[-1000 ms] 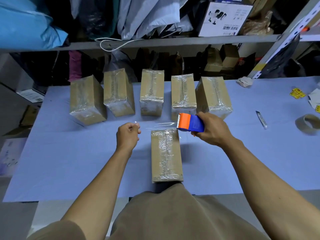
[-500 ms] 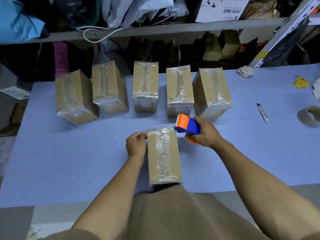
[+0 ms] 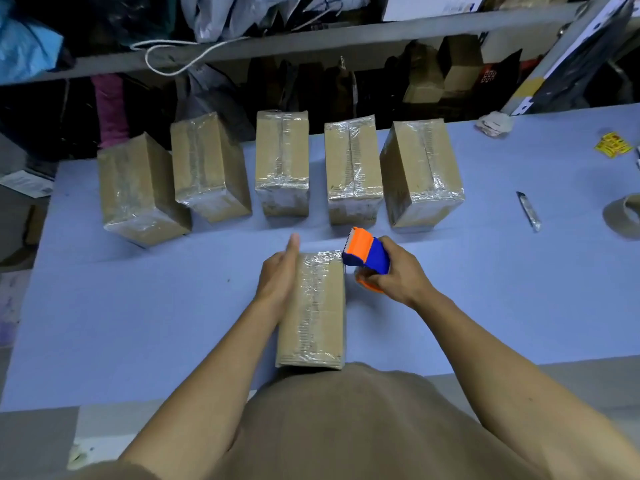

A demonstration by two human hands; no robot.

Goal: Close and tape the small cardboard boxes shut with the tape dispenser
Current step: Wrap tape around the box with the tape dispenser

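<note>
A small closed cardboard box (image 3: 313, 310) lies lengthwise in front of me on the blue table (image 3: 138, 306), with clear tape along its top and over its far end. My left hand (image 3: 280, 275) lies flat against the box's left side, fingers straight and pointing away from me. My right hand (image 3: 398, 273) grips the blue and orange tape dispenser (image 3: 366, 251), held just off the box's far right corner. Several taped boxes (image 3: 282, 164) stand in a row behind.
A utility knife (image 3: 529, 212) and a tape roll core (image 3: 623, 216) lie at the right. Yellow labels (image 3: 613, 148) and crumpled paper (image 3: 493, 123) sit at the far right. Shelves full of bags and boxes rise behind the table.
My left hand let go of the stretched tape end, came to the box's far left corner, then flattened along its left side. The dispenser dropped to the box's far right corner.
</note>
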